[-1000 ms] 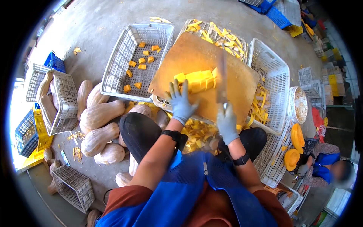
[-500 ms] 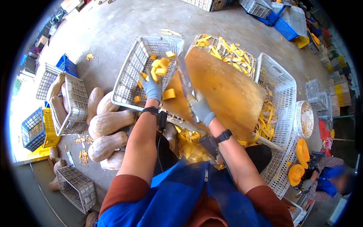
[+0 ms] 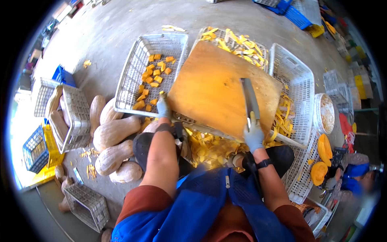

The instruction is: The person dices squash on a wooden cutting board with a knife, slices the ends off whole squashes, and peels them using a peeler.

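My right hand point(image 3: 253, 135), in a grey glove, is closed round the handle of a large knife point(image 3: 250, 99). The broad blade points away from me over the right part of a wooden cutting board point(image 3: 217, 88). My left hand point(image 3: 163, 107), also gloved, is at the board's left corner, beside the near rim of a grey plastic crate point(image 3: 125, 86). Its fingers look drawn together with yellowish tips; whether they grip the board's edge is hidden. Orange pumpkin chunks point(image 3: 150, 72) lie scattered on the crate floor.
Whole pumpkins point(image 3: 117, 132) lie on the floor at left, near a crate of more pumpkins point(image 3: 76, 117). Yellow peelings point(image 3: 207, 149) are heaped below the board. Another crate point(image 3: 298, 88) and a white bucket point(image 3: 323, 115) stand at right. A person point(image 3: 354, 177) is at far right, near cut pumpkin halves point(image 3: 319, 173).
My left hand has let go of the pumpkin pieces, which now lie in the crate, and drawn back to the board's corner. The knife has moved right, and the chunk by the board's left edge is gone.
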A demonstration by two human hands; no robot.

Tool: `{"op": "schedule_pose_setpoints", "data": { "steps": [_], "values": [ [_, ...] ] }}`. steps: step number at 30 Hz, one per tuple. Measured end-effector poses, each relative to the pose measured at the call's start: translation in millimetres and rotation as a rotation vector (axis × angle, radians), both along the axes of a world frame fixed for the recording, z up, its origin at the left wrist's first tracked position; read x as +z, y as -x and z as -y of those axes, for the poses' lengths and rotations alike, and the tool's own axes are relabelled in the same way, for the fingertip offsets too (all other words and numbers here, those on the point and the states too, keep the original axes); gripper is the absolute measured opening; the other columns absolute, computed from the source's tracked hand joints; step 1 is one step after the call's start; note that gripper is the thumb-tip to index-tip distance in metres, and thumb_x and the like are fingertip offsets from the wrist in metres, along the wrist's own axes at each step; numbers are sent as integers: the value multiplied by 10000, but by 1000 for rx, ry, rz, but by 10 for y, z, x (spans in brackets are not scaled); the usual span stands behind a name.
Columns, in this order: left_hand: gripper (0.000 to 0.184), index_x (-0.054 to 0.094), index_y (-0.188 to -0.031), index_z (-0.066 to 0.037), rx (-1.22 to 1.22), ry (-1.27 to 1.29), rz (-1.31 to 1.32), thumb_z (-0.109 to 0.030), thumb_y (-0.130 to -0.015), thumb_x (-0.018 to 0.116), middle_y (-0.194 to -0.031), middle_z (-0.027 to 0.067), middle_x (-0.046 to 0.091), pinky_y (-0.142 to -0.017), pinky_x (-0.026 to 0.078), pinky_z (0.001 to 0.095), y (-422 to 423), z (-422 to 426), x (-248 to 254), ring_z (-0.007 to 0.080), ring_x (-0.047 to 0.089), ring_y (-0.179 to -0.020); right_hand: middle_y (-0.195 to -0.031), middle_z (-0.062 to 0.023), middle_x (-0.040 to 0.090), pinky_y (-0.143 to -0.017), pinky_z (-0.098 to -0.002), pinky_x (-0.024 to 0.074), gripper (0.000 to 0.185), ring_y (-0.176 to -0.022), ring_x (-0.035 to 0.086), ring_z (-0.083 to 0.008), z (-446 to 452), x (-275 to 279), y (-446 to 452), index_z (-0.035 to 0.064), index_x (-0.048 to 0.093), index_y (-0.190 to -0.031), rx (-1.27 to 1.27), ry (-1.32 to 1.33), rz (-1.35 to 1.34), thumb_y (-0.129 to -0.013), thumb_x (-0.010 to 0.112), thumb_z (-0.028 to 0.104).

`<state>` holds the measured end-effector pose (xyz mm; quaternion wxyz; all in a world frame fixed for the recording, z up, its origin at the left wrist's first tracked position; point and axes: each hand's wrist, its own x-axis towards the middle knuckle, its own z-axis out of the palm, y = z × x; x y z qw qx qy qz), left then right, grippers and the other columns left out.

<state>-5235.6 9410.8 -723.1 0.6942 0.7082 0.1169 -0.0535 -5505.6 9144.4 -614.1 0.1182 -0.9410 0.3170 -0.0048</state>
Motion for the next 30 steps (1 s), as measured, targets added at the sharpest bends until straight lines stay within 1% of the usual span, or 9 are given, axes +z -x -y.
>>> {"op": "schedule_pose_setpoints", "data": {
  "steps": [5, 9, 11, 17, 18, 21, 22, 25, 30],
  "values": [
    [486, 555, -1048, -6, -504, 123, -289, -466, -915, 471, -908, 71, 589, -715, 442, 334, -324, -378, -110, 199, 539, -793, -707, -181, 599, -525, -449, 455, 206, -620, 580, -343, 127, -562, 51, 108, 643, -924, 145, -3, 164, -850, 487, 222],
    [510, 514, -1116, -18, -745, 98, -474, -480, -904, 483, -965, 73, 581, -731, 452, 344, -545, -491, -72, 206, 545, -833, -982, -211, 594, -626, -460, 495, 550, -751, 609, -341, -59, -140, -31, 114, 344, -1386, -32, -45, 80, -843, 427, 140],
    [527, 494, -1151, -24, -769, 61, -537, -487, -898, 489, -993, 73, 577, -740, 457, 348, -549, -645, -78, 209, 548, -853, -1101, -256, 541, -699, -477, 497, 572, -851, 605, -363, -67, -113, -63, 121, 315, -1408, -50, -154, 42, -845, 417, 145],
    [601, 432, -1253, -41, -832, -11, -666, -507, -881, 507, -1078, 76, 565, -765, 472, 363, -549, -655, -163, 219, 556, -914, -1108, -259, 540, -721, -474, 493, 512, -878, 604, -384, -203, -47, 10, 109, 412, -1336, -72, -220, 115, -828, 462, 155],
    [616, 422, -1270, -44, -827, -21, -670, -511, -878, 510, -1092, 76, 562, -769, 474, 366, -552, -658, -178, 220, 558, -924, -1049, -257, 560, -728, -470, 492, 378, -877, 604, -384, -123, 236, 96, 79, 563, -1158, -82, -375, 129, -795, 530, 181],
    [663, 391, -1322, -53, -721, -98, -551, -521, -869, 519, -1135, 78, 556, -781, 482, 373, -574, -789, -298, 225, 562, -954, -934, -228, 564, -716, -480, 472, 270, -819, 571, -395, 588, 679, 558, -2, 612, -914, -180, -224, 302, -766, 560, 218],
    [621, 400, -1303, -40, -628, -231, -325, -474, -878, 530, -1111, 84, 560, -775, 482, 365, -622, -865, -385, 215, 568, -928, -858, -214, 576, -706, -464, 477, 250, -798, 575, -386, 892, 777, 797, -8, 611, -892, -260, 114, 475, -760, 569, 200],
    [476, 431, -1240, -9, -351, -328, -85, -301, -889, 564, -1106, 142, 526, -779, 475, 348, -425, -687, 51, 215, 554, -927, -801, -205, 604, -657, -442, 475, 262, -735, 582, -357, 1897, 905, 1853, 4, 611, -896, -707, 82, 355, -753, 636, 222],
    [399, 470, -1256, 8, -351, -293, 18, -106, -879, 534, -1208, 191, 487, -854, 488, 344, -67, -369, 792, 292, 525, -1070, -1019, -177, 613, -800, -444, 456, 448, -915, 574, -362, 2840, -128, 3708, 29, 577, -1077, -802, 582, 227, -727, 668, 294]
  ]
}}
